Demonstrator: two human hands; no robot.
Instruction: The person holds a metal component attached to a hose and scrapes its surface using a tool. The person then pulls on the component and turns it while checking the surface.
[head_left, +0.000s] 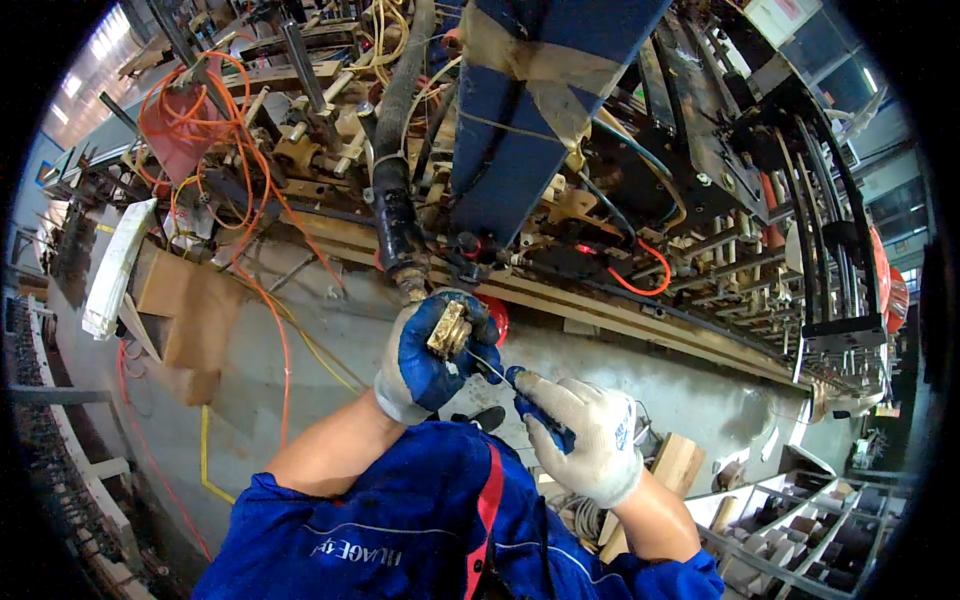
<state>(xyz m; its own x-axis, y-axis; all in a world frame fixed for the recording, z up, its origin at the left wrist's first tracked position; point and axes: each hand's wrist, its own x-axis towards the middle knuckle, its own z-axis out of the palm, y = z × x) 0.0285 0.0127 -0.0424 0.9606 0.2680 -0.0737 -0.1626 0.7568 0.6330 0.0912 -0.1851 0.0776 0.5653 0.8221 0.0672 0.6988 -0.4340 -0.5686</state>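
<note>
My left hand (pixel 410 368), in a white glove with a blue palm, is closed around a brass hexagonal fitting (pixel 449 331). The fitting is held in front of my chest, just below the end of a thick black hose (pixel 393 215). To its right, my right hand (pixel 590 435), in a matching glove, is closed on a slender metal tool. Its thin shaft (pixel 489 369) points up and left, with the tip at or close to the fitting; contact is not clear. My fingers hide the tool's handle.
Ahead stands a long machine with many rods and a blue post (pixel 520 110). Orange tubing (pixel 262 190) hangs at the left, over the floor. A cardboard box (pixel 185 320) stands at the left. Wooden boards (pixel 676 465) and a metal rack (pixel 800 525) are at the lower right.
</note>
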